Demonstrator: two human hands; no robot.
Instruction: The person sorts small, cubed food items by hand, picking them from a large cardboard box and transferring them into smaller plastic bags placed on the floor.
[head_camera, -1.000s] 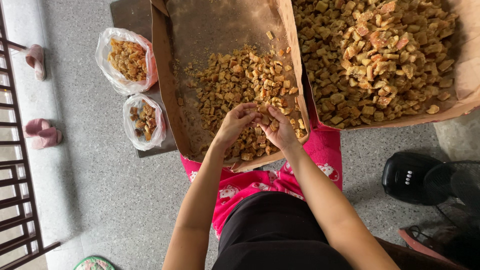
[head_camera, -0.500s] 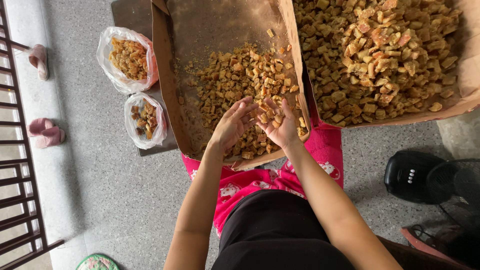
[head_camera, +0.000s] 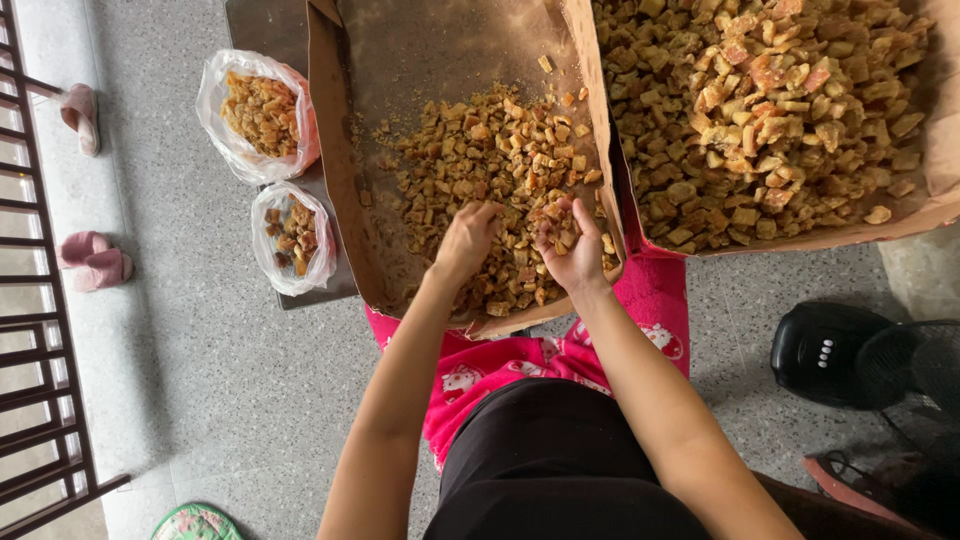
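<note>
Far left of the hands, two pink slippers (head_camera: 90, 260) lie on the speckled grey stone floor (head_camera: 200, 380) beside a dark metal railing (head_camera: 30, 330). Nearer, two thin, crinkled clear plastic bags (head_camera: 258, 115) sit open, each holding rough golden-brown chunks.

The left hand (head_camera: 466, 243) is palm down, fingers curled into the heap of small, crusty, irregular fried pieces (head_camera: 490, 160) that lies in a shallow brown cardboard tray (head_camera: 335, 180); whether it grips any cannot be told. Just beside it, almost touching, the right hand (head_camera: 572, 245) is cupped palm up and clasped loosely around a small handful of the same pieces. The tray's inner surface is greasy and dusted with crumbs.

Up and right of the right hand, a second cardboard tray (head_camera: 930, 200) is piled full with larger, paler, blockier chunks. Below the hands spreads a bright pink printed cloth (head_camera: 650, 300). Far right on the floor stands a black plastic fan (head_camera: 850, 355) with a rounded base and wire grille.
</note>
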